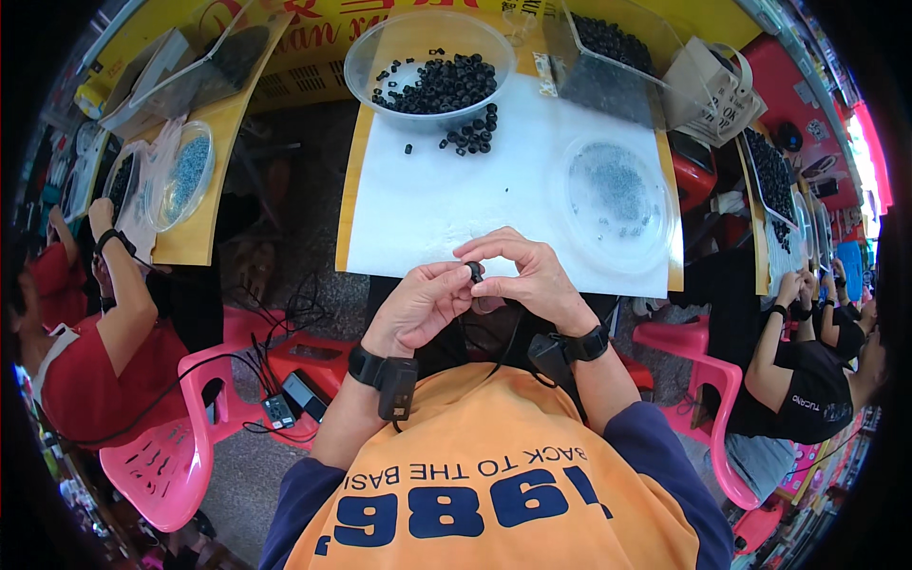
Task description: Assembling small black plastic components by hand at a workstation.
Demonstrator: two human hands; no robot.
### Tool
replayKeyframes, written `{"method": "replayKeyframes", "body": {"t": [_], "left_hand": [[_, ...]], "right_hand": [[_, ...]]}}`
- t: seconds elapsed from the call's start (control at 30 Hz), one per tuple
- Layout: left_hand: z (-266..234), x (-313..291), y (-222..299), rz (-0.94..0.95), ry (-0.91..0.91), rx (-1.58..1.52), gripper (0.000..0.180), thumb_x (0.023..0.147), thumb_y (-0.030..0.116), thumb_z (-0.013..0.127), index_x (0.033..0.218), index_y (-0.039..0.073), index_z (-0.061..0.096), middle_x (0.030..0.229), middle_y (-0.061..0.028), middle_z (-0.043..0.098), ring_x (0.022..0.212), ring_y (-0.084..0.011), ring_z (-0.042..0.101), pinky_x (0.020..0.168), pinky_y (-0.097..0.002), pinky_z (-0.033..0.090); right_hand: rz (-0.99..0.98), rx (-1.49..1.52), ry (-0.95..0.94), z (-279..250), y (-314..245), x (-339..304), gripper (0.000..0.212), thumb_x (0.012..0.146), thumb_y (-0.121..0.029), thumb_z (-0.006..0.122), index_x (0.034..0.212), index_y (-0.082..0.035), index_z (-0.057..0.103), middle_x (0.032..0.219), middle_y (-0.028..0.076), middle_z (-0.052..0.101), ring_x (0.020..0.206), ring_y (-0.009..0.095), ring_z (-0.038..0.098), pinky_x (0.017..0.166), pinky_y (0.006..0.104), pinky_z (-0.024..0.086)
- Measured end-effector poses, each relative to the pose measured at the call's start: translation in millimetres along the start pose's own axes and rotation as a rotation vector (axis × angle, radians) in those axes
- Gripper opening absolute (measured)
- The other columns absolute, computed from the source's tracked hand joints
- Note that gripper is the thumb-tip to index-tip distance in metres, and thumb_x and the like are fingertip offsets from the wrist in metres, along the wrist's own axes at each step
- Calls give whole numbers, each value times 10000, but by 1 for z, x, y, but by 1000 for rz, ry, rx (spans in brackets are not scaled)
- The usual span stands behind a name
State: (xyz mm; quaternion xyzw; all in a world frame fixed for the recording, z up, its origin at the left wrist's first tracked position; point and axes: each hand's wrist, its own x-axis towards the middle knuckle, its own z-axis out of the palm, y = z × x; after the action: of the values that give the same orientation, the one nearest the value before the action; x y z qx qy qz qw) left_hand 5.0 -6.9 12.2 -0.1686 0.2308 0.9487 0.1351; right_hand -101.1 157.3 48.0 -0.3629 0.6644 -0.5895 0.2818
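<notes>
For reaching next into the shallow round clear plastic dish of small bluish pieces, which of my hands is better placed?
Probably the right hand: it's nearer the dish. The left hand is farther left; both have fingers on the small round black part.

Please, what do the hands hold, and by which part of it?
A black piece, held by its outside, between the left hand and right hand; finer detail is too small to tell.

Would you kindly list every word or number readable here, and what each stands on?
I won't copy wording, only locate it:
Orange shirt: large dark digits, words; legible, inverted.
Yellow panel: red lettering, partly hidden.
Cream bag: dark letters, partly legible.
Black shirt: pale letters, too small.
</notes>
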Motion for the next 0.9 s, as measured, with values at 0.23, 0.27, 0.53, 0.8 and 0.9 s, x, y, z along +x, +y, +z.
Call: {"method": "replayKeyframes", "body": {"t": [0.23,0.27,0.53,0.8,0.9], "left_hand": [[3,-8,6,95,73,261,128,897,103,643,949,-3,693,828,-22,652,738,-79,586,688,-207,486],[2,-9,8,93,74,260,128,897,103,643,949,-3,693,828,-22,652,738,-79,586,688,-207,486],[-16,12,46,465,318,1137,149,834,110,686,942,17,726,764,-33,629,666,-104,553,597,-262,436],[-37,35,38,835,475,1581,161,789,116,692,941,75,724,770,-93,594,710,-254,599,627,-338,478],[-36,34,35,866,484,1621,141,777,105,702,908,52,708,787,-89,598,751,-261,606,650,-346,488]], "right_hand": [[-48,-78,52,12,-1,-4,313,721,-41,749,1030,-56,699,1042,59,686,984,184,588,868,298,479],[-45,-77,52,14,1,-3,313,721,-41,749,1030,-56,699,1042,59,686,984,184,588,868,298,479],[-402,-520,176,20,46,55,275,690,-71,766,954,-62,688,852,49,643,866,228,577,792,326,466],[-239,-599,-62,9,46,86,196,714,-94,730,882,-40,644,781,86,617,791,277,576,748,389,461],[-152,-767,-133,0,21,97,324,765,-178,727,1055,-47,667,910,100,661,901,278,603,789,361,483]]}}
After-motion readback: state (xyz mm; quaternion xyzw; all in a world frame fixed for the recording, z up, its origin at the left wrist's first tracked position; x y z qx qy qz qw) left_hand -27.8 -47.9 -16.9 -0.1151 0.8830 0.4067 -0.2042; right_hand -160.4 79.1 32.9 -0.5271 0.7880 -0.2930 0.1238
